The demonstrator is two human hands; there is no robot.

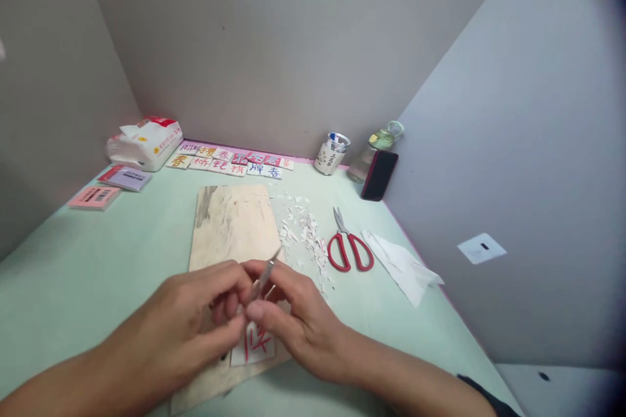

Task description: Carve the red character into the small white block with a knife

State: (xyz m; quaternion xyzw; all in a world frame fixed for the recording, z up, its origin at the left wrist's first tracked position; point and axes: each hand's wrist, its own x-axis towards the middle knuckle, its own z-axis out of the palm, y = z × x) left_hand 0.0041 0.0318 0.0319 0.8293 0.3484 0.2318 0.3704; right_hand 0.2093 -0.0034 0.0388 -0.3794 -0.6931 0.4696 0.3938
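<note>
My right hand (pixel 310 322) is closed on a slim metal craft knife (pixel 265 275), whose thin blade points up and away from me. Its thumb and fingers pinch the shaft. Close against it, my left hand (pixel 193 316) has its fingertips pressed together around the knife's lower end. Whether they grip the knife or a small piece is hidden. Below both hands, a white square block (pixel 253 353) with a red handwritten character lies on a worn wooden board (pixel 229 228). The fingers cover the block's upper part.
White shavings (pixel 313 238) are scattered right of the board, near red-handled scissors (pixel 349 251) and a crumpled tissue (pixel 403 267). Lettered tiles (pixel 229 159), a tissue pack (pixel 147 142), a can (pixel 331 155), a bottle (pixel 362 161) and a phone (pixel 380 175) line the back. Two packets (pixel 95 197) lie left.
</note>
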